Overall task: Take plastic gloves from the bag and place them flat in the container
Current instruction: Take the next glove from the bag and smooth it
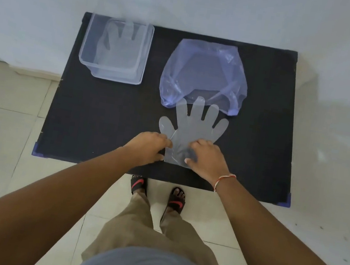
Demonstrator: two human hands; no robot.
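Note:
A clear plastic glove (195,126) lies flat on the black table (103,121), fingers pointing away from me and overlapping the near edge of the bluish plastic bag (205,75). My left hand (147,148) pinches the glove's cuff at its left edge. My right hand (207,157) rests on the cuff's right side, fingers curled onto the plastic. At the table's far left stands a clear rectangular container (144,59) with another glove (117,42) lying flat inside.
The table's near edge runs just behind my wrists, with blue corner pieces (38,149) at both front corners. Tiled floor and my sandalled feet (139,185) show below. A pale wall rises behind the table.

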